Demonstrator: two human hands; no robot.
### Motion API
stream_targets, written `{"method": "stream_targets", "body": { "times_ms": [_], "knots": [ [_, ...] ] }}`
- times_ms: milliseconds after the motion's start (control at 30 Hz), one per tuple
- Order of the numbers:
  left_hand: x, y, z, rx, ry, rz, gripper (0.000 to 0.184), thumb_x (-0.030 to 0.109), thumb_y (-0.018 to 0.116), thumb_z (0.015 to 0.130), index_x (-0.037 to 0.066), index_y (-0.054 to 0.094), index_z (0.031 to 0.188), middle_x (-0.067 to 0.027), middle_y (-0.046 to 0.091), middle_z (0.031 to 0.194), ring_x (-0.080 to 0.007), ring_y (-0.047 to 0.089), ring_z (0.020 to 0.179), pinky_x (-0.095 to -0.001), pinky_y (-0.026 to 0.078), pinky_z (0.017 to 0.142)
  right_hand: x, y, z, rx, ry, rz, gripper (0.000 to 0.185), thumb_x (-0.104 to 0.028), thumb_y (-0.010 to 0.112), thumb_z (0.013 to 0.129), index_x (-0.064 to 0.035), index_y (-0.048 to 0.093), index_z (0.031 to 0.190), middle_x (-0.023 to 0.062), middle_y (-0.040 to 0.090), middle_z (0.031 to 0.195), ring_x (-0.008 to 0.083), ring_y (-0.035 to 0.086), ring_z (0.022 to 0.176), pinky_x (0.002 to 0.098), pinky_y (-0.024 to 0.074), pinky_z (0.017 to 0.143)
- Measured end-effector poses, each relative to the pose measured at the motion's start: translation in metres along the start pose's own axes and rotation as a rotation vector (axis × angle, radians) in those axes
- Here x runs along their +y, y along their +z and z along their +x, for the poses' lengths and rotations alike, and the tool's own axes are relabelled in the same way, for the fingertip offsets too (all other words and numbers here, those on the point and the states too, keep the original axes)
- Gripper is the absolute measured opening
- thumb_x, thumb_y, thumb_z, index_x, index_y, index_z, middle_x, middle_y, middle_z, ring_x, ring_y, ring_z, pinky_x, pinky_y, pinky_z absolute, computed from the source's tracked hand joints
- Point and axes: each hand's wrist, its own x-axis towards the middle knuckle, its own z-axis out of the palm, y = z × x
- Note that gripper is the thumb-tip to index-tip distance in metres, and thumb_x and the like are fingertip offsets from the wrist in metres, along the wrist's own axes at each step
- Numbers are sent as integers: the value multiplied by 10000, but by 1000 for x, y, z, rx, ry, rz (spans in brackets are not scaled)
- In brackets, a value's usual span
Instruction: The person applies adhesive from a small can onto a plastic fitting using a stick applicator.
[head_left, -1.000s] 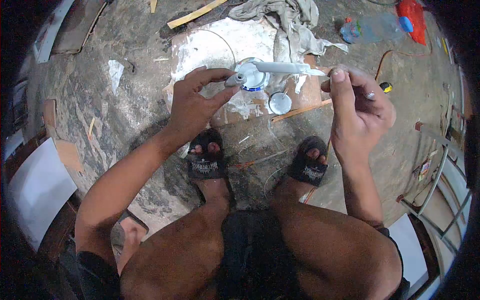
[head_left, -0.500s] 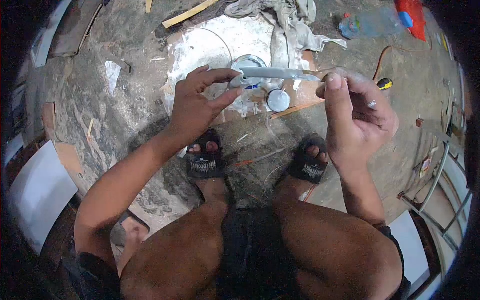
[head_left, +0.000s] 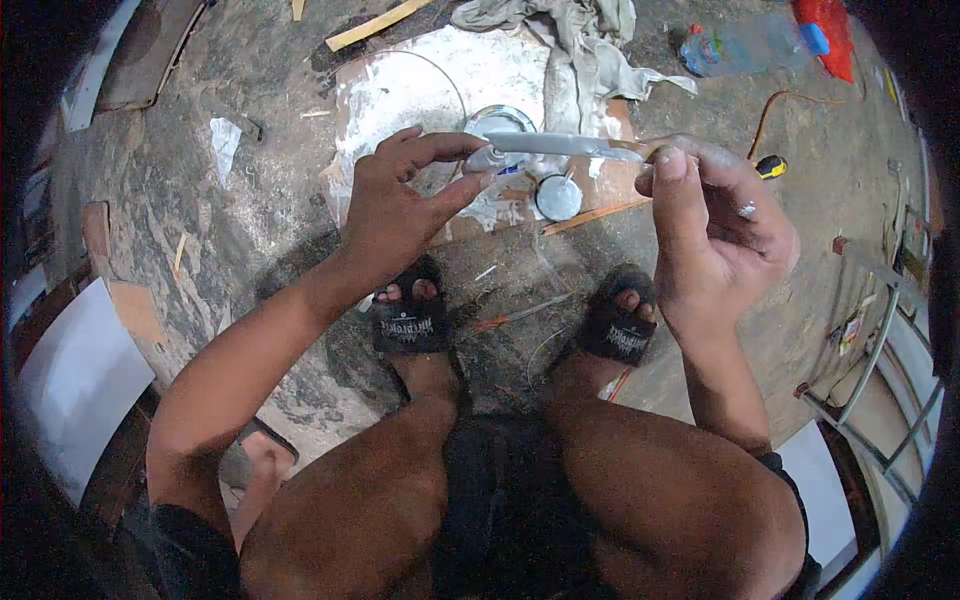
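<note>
My left hand (head_left: pixel 410 195) pinches the left end of a long, smooth grey piece (head_left: pixel 540 143) shaped like a handle, held level above the floor. My right hand (head_left: pixel 720 215) is closed, thumb against fingers, close to the piece's right end. Between them runs a thin pale strip (head_left: pixel 625 154); whether it is the tip of a small tool or part of the grey piece I cannot make out. White smears mark the right fingers. Below the piece stand a small round can (head_left: pixel 558 198) with a stick in it and a larger round tin (head_left: pixel 502 122), partly hidden.
A white-stained board (head_left: pixel 400 100) lies under the tins, with a crumpled grey cloth (head_left: pixel 590 60) on it. A plastic bottle (head_left: pixel 750 48), an orange cord (head_left: pixel 760 120) and a yellow-black tool (head_left: pixel 770 167) lie to the right. A metal frame (head_left: pixel 865 350) stands at far right.
Both hands stay nearly in place. The right hand has shifted very slightly right, and the grey piece has turned or tilted a little.
</note>
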Motion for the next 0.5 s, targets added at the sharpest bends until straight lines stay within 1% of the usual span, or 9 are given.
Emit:
{"method": "stream_targets", "body": {
  "times_ms": [100, 200, 300, 367, 467, 500],
  "knots": [
    [0, -1, 2, -43, -27, -12, 306, 178, 810, 779, 69, 728, 1053, -105, 720, 963, -207, 680, 924, -324, 507, 875, -1, -1, 0, -5, 13, -24, 37, -3, 714, 830, 20, 713, 858, 56, 686, 756, 75, 577, 662, 220, 466, 628],
    [4, 0, 1, -15, -113, -138, 306, 168, 814, 773, 67, 729, 1050, -108, 720, 971, -214, 681, 930, -328, 511, 873, 0, -1, -1, 0, 17, -8, 43, -6, 717, 829, 20, 717, 864, 55, 686, 754, 76, 577, 658, 221, 468, 628],
    [-3, 1, 0, -12, -53, -95, 307, 169, 812, 777, 67, 728, 1054, -104, 720, 974, -211, 681, 930, -326, 511, 873, 0, -1, 0, -11, -1, -3, 45, -7, 718, 828, 17, 719, 866, 53, 685, 751, 79, 578, 653, 221, 470, 628],
    [-3, 2, 0, -11, -52, -103, 309, 167, 812, 776, 66, 728, 1056, -105, 719, 977, -211, 681, 931, -326, 512, 871, -1, 0, 0, -4, -6, 6, 44, -8, 718, 827, 16, 720, 864, 52, 685, 750, 80, 578, 648, 221, 472, 628],
    [-5, 2, -1, -6, -38, -95, 311, 169, 812, 776, 66, 728, 1056, -106, 717, 979, -212, 681, 933, -324, 513, 873, -3, -8, -1, -115, -56, -107, 76, -16, 658, 925, 52, 682, 950, 101, 689, 820, 130, 636, 743, 250, 507, 684],
    [-6, 3, -1, -4, -31, -89, 311, 171, 813, 776, 65, 727, 1056, -106, 716, 979, -212, 681, 935, -324, 513, 874, -2, -6, 0, -83, -49, -87, 61, -12, 676, 892, 38, 694, 919, 85, 685, 787, 115, 617, 706, 245, 499, 670]
  ]
}}
